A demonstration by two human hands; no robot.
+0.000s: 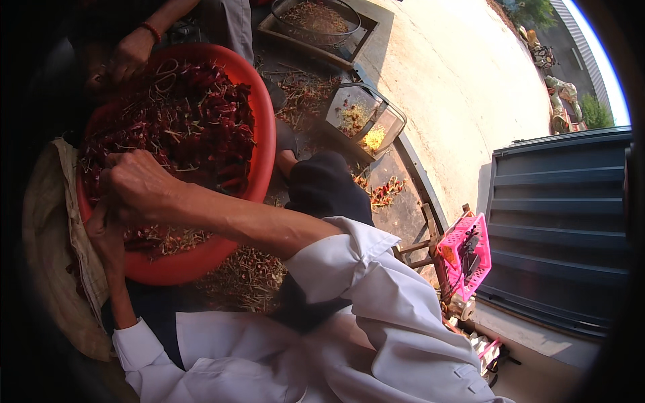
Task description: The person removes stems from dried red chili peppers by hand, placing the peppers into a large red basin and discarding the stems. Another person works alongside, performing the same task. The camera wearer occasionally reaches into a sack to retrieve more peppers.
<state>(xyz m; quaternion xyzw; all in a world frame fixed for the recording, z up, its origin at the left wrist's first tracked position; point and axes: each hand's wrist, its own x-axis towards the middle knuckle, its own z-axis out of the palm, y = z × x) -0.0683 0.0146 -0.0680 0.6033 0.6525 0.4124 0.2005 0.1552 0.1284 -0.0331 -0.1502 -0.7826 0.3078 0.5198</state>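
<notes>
A red plastic basin [264,136] filled with dried red chili peppers [201,106] and loose stems stands before me. Over its near left rim, my right hand [141,181] is curled, its fingers bent inward. Just below it, close to the rim, is my left hand [104,226]; the two hands meet or overlap. Shadow and the fingers hide whatever may be between them, so their grip is unclear. Scissors [166,75] with looped handles lie on the peppers at the far side.
Across the basin is another person's hand [132,55] with a beaded bracelet. An open woven sack [50,242] lies left. Stems [247,279] litter the floor. Beyond are a dustpan [335,108] with yellow seeds, a round sieve [317,20], and a pink basket [484,252].
</notes>
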